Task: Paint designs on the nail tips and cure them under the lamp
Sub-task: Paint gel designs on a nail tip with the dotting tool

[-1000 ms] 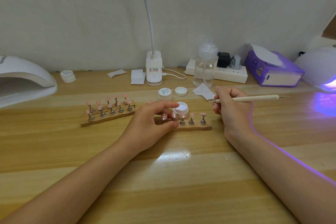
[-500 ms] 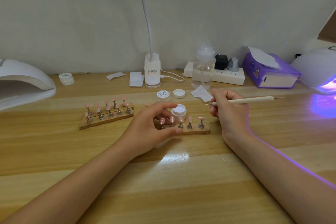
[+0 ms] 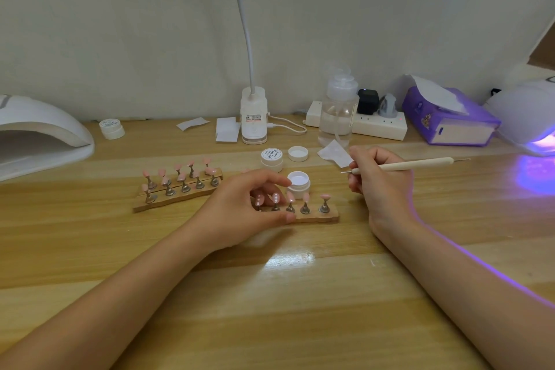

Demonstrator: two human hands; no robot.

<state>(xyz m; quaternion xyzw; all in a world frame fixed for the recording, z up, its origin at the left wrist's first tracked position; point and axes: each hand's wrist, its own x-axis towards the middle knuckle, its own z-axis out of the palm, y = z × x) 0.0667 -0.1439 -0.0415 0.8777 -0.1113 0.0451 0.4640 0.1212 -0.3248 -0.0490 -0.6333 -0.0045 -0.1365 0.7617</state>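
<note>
A short wooden strip (image 3: pixel 315 216) carries several pink nail tips (image 3: pixel 325 198) on metal stands at the table's middle. My left hand (image 3: pixel 240 207) grips its left end, thumb on the front edge and index finger curved over the back. Two tips near my fingers show small white dots. An open jar of white gel (image 3: pixel 298 182) stands just behind the strip. My right hand (image 3: pixel 378 186) holds a cream dotting pen (image 3: pixel 414 164), its metal point aimed left, above and right of the jar. A lit nail lamp (image 3: pixel 531 117) glows violet at the far right.
A second, longer strip of pink tips (image 3: pixel 180 186) lies to the left. Another white lamp (image 3: pixel 39 135), unlit, sits at the far left. Behind are a closed jar (image 3: pixel 271 159), a loose lid (image 3: pixel 298 154), a clear pump bottle (image 3: pixel 338 111), a power strip (image 3: pixel 378 126) and a purple tissue box (image 3: pixel 450 120).
My left hand has kept its hold on the short strip. The right hand with the pen has hardly moved. The camera has shifted slightly.
</note>
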